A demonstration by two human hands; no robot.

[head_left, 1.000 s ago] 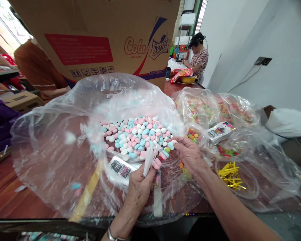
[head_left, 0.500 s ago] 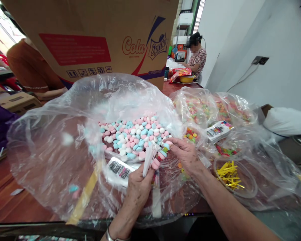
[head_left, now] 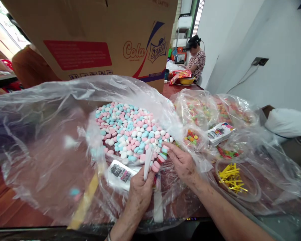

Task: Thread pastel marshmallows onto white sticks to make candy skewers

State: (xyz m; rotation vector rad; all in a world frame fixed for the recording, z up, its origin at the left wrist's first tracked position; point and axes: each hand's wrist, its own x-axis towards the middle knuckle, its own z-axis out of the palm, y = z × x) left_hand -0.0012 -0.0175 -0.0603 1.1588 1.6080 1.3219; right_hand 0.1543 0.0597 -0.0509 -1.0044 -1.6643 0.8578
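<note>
My left hand (head_left: 140, 189) is closed around a bundle of thin white sticks (head_left: 147, 162). A candy skewer (head_left: 156, 166), with pink and blue marshmallows and red and green gummies in a row, slants up from the same hand. At its upper end, the fingers of my right hand (head_left: 184, 165) pinch a pink-and-blue marshmallow (head_left: 165, 148). Just beyond the hands, many pink, blue and white marshmallows (head_left: 134, 134) lie in a large opened clear plastic bag (head_left: 52, 134). Beside my left hand is a stack of printed packets (head_left: 120, 174).
Clear bags of colourful gummies (head_left: 200, 110) lie to the right, near a second packet stack (head_left: 220, 133). A round clear tub (head_left: 257, 194) holds yellow twist ties (head_left: 232, 177). A big cardboard box (head_left: 77, 26) stands behind the marshmallows. Another person (head_left: 198, 60) sits farther back.
The clear bag has spread wider at the left and back, showing more marshmallows at the far side. My right hand is slightly lower, still at the skewer's upper end.
</note>
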